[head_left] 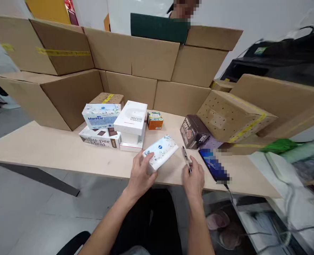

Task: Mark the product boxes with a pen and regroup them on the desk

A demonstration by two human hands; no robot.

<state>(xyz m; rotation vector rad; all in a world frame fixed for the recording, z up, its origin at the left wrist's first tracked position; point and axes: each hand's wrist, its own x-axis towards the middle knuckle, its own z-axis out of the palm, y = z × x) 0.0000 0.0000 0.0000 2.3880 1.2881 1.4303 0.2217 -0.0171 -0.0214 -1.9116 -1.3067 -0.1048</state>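
My left hand [141, 173] is closed around the near end of a white, blue-flecked tissue pack [161, 151] lying on the beige table [53, 150]. A dark pen [186, 158] sticks up and away from the closed fingers of my right hand [193, 179], just right of the pack. A phone [213, 165] with a lit screen lies right of that hand, and a cable runs from it over the table edge.
Behind the pack stand a stack of white boxes [131, 122], a Manhua tissue box [101, 115], a flat Super Meal box [100, 138], a small orange box [154, 120] and a dark brown box [194, 131]. Large cardboard cartons [151, 58] wall the back; a person sits behind them.
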